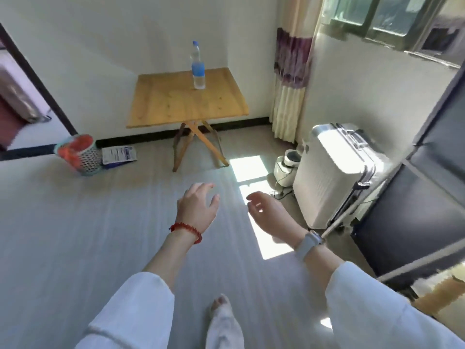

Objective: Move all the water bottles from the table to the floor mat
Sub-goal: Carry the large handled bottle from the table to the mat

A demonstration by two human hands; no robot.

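One clear water bottle [198, 66] with a blue label and blue cap stands upright near the back of a small wooden folding table [176, 104] against the far wall. A pale grey floor mat [88, 235] covers the floor in front of the table and under me. My left hand [197, 206], with a red bead bracelet at the wrist, is held out over the mat, fingers spread and empty. My right hand [268, 214], with a white watch on the wrist, is also out in front, fingers loosely curled and empty. Both hands are well short of the table.
A mesh bin [80, 153] with an orange liner and a flat packet [119, 153] lie on the floor left of the table. A white suitcase [334, 172] and a small appliance [285, 167] stand at the right. A curtain [289, 84] hangs beside the table. My foot [222, 313] is on the mat.
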